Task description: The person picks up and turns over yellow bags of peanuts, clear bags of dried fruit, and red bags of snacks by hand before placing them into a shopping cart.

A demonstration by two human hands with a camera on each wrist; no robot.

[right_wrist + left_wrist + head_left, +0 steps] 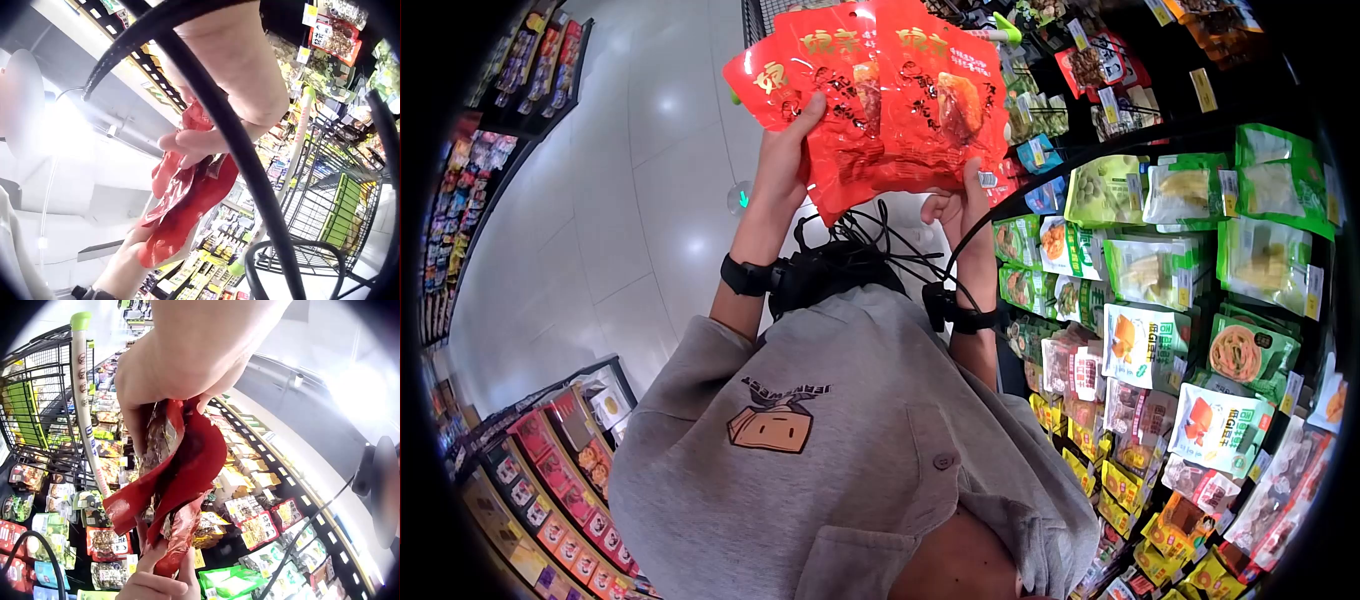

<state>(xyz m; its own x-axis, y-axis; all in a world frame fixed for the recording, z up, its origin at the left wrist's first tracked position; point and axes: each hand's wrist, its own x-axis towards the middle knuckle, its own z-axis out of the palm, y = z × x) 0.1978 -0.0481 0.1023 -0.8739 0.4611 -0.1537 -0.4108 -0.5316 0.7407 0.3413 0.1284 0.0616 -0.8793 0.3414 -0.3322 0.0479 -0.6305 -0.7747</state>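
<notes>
Red snack bags (890, 120) with gold and black lettering and a food picture overlap like a fan at the top of the head view. My left hand (787, 155) grips their left side, its thumb lying on the front. At the lower right corner, my right hand (968, 205) pinches the bags, thumb in front and fingers curled behind. From the left wrist, the red bags (187, 469) appear edge-on between both hands. The right wrist view shows the right fingers (194, 147) wrapped over the bags' edge.
Racks of hanging food bags (1160, 270) line the right side. A shopping cart (325, 194) with a green panel stands beyond the bags. Black cables (880, 230) hang between the forearms. More shelves (560, 480) stand at the left, across the tiled floor (650, 180).
</notes>
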